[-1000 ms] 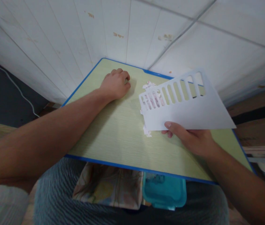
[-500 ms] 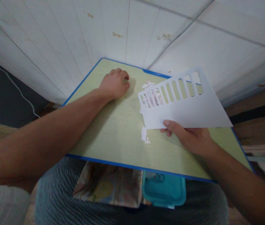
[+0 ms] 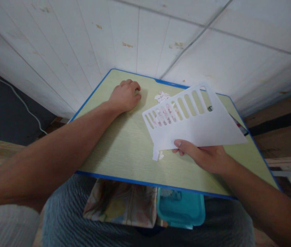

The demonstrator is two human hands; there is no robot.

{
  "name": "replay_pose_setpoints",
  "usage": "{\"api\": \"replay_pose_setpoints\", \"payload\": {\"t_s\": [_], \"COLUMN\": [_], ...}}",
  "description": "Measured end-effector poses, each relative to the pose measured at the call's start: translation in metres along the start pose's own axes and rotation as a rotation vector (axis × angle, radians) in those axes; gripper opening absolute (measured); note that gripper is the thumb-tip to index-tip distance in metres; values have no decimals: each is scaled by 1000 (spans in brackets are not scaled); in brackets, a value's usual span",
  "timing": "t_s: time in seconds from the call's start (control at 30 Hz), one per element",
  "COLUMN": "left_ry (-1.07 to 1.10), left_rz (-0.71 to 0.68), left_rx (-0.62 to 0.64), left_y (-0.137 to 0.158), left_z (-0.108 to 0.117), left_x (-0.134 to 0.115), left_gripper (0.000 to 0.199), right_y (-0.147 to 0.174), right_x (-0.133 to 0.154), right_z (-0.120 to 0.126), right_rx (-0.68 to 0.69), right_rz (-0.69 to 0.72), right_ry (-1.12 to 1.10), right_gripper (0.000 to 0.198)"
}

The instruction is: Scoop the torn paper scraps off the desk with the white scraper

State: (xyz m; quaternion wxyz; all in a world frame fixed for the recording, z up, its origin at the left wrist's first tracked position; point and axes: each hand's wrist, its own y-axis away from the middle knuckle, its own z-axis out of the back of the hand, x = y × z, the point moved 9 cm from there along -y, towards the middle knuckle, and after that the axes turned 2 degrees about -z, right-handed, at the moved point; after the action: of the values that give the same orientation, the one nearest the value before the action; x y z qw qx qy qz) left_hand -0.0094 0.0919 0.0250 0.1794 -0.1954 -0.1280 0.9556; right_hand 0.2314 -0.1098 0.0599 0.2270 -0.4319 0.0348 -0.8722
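My right hand [image 3: 207,156] pinches the lower edge of a white sheet [image 3: 186,132], stiff paper or card, thumb on top and fingers underneath. A row of rounded slots, growing larger toward the right, is cut along its upper part. The sheet is tilted above the table, and pink-marked paper shows through several slots. My left hand [image 3: 126,96] rests on the table's far left part with its fingers curled; whatever they hold, if anything, is hidden. White paper scraps [image 3: 161,96] lie behind the sheet, and a small white strip [image 3: 155,153] lies by its lower left corner.
The pale green table [image 3: 124,147] has a blue rim and stands against a white panelled wall [image 3: 124,31]. Below its front edge are a patterned cloth bag [image 3: 119,209] and a teal plastic box [image 3: 181,211]. A dark, slim object [image 3: 241,127] lies at the right edge.
My right hand has brought the slotted sheet left and lower, uncovering part of the dark object at the right. My left hand stays curled in the same place. The view has shifted slightly.
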Motion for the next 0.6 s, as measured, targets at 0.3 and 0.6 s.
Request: {"api": "replay_pose_setpoints", "payload": {"t_s": [0.3, 0.6], "left_ry": [-2, -41], "left_rz": [-3, -28], "left_rx": [0, 0], "left_y": [0, 1], "left_z": [0, 1], "left_x": [1, 5], "left_gripper": [29, 33], "right_y": [1, 1], "right_x": [12, 17], "right_z": [-11, -23], "right_rx": [59, 118], "right_rz": [42, 113], "right_ry": [-3, -16], "right_gripper": [32, 35]}}
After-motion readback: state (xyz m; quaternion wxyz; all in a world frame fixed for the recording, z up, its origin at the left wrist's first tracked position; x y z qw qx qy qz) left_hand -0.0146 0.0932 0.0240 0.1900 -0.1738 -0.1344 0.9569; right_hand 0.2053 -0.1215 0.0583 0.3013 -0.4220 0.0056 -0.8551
